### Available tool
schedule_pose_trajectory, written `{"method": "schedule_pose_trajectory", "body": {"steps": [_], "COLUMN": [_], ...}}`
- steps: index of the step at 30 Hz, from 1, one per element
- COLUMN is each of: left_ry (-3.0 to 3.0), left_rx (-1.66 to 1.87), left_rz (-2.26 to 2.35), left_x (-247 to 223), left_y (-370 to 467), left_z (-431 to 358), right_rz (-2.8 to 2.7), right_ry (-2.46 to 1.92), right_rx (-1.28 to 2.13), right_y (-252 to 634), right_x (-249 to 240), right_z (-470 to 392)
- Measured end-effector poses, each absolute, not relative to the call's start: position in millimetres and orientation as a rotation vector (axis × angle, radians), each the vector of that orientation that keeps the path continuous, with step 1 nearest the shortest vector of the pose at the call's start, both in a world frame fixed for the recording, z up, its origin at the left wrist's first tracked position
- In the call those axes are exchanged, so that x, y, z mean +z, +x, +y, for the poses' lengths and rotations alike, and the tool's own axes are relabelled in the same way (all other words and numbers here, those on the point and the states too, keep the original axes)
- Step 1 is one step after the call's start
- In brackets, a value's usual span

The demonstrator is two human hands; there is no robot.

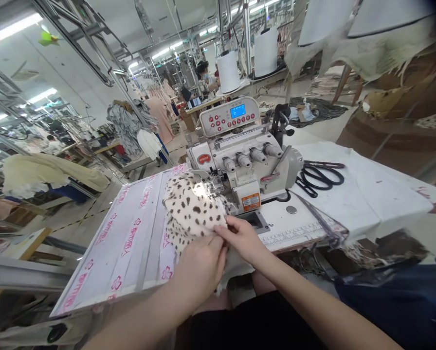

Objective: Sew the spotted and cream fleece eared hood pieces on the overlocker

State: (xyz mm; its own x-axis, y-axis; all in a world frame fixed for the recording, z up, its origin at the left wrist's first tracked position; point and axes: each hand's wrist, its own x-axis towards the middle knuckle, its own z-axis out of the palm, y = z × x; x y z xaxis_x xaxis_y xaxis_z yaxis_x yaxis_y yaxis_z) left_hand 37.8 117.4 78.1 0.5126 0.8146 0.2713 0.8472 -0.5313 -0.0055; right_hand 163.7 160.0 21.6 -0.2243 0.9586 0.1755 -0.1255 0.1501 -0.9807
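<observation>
Pink Chinese writing, pink flowers on white table cover, maybe a 6 on oblong blue screen of white sewing machine

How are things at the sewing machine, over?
Left hand, right hand both pinching spotted cloth. Cloth reaches up to machine's lit area. Scissors right of machine, apart from cloth.

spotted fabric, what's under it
The pink-printed table cover shows along the left edge of the spotted fabric and seems to run beneath it. Whatever lies under the middle is covered; the left hand and right hand hide part of the lower edge.
</observation>
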Motion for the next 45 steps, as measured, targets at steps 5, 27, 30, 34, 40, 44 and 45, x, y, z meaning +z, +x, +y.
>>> {"method": "schedule_pose_trajectory", "body": {"steps": [5,27,30,34,40,44,45], "left_ry": [-2.654,-2.688,-2.755,-2.761,-2.730,-2.778,-2.792], "left_rx": [-0.731,-0.710,-0.665,-0.711,-1.045,-1.015,-0.988], "left_rz": [-1.344,-1.281,-1.276,-1.168,-1.182,-1.270,-1.294], "left_x": [105,85,91,90,78,83,85], "left_y": [29,7,4,2,3,3,3], "left_z": [138,181,190,194,188,191,192], "right_rz": [-1.486,-1.437,-1.416,-1.399,-1.391,-1.432,-1.451], "right_ry": [-0.925,-0.908,-0.915,-0.908,-0.943,-0.957,-0.962], "right_rx": [1.222,1.426,1.453,1.478,1.468,1.404,1.382], "right_y": [165,173,172,170,173,174,174], "right_x": [22,19,20,16,4,4,5], "right_z": [159,163,169,168,150,145,146]}}
